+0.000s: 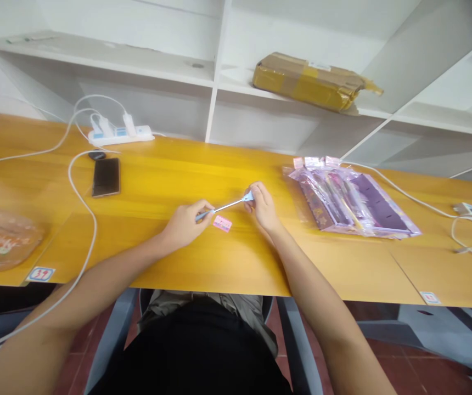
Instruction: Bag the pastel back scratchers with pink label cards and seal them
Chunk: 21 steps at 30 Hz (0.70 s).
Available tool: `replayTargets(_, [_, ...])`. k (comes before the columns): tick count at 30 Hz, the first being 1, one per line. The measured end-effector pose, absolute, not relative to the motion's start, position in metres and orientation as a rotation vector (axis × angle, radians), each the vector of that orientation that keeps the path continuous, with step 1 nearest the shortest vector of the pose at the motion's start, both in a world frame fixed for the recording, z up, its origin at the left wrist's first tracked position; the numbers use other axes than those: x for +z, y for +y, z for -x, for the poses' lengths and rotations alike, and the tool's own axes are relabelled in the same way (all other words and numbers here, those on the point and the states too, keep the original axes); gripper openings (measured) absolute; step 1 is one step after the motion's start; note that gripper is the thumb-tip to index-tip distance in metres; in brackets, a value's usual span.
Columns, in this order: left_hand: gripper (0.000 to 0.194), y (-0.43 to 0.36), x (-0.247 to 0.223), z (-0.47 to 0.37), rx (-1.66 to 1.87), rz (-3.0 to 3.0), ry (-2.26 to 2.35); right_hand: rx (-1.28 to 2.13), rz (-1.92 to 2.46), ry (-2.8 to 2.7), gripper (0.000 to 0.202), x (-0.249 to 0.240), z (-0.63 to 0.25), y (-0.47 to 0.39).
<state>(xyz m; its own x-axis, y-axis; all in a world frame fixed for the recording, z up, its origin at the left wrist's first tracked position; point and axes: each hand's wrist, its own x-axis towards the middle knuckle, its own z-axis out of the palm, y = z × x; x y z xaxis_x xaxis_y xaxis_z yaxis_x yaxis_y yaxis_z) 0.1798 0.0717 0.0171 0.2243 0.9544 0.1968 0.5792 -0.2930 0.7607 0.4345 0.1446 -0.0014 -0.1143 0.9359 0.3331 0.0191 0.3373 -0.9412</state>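
Nearest, I see the wearer's black top (195, 351) below the front edge of the yellow desk (219, 269). A small pink card (222, 223) lies flat on the desk, between the hands and just on the near side of a slim rod (228, 206). Left hand (184, 226): thumb and fingers pinching the rod's grey-blue end. Right hand (264, 208): fingers closed on its pale blue end, so the metal shaft spans the gap, rising slightly rightward. I can't tell whether it clears the desktop. Purple packets (343, 200) sit right of the right hand; a dark phone (106, 177) lies off left. Farther back, a white power strip (141, 133) with plugs; beyond, a taped carton (302, 82) on the white shelf (236, 82).
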Motion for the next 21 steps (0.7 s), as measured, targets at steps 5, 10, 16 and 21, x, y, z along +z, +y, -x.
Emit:
replayTargets(5, [0.017,0.073,0.013,-0.18,0.927,-1.951,1.391,1.038,0.863,-1.459,0.052,-0.007,-0.432,0.146])
replayTargets(10, [0.016,0.073,0.011,-0.18,0.95,-1.946,1.379,1.028,0.854,-1.481,0.052,-0.01,-0.428,0.146])
replayTargets(16, [0.014,0.074,0.012,-0.18,0.961,-1.946,1.378,1.045,0.841,-1.497,0.048,-0.013,-0.424,0.143])
replayTargets(21, [0.014,0.071,0.016,-0.182,0.96,-1.965,1.393,1.11,0.807,-1.472,0.046,-0.013,-0.421,0.141])
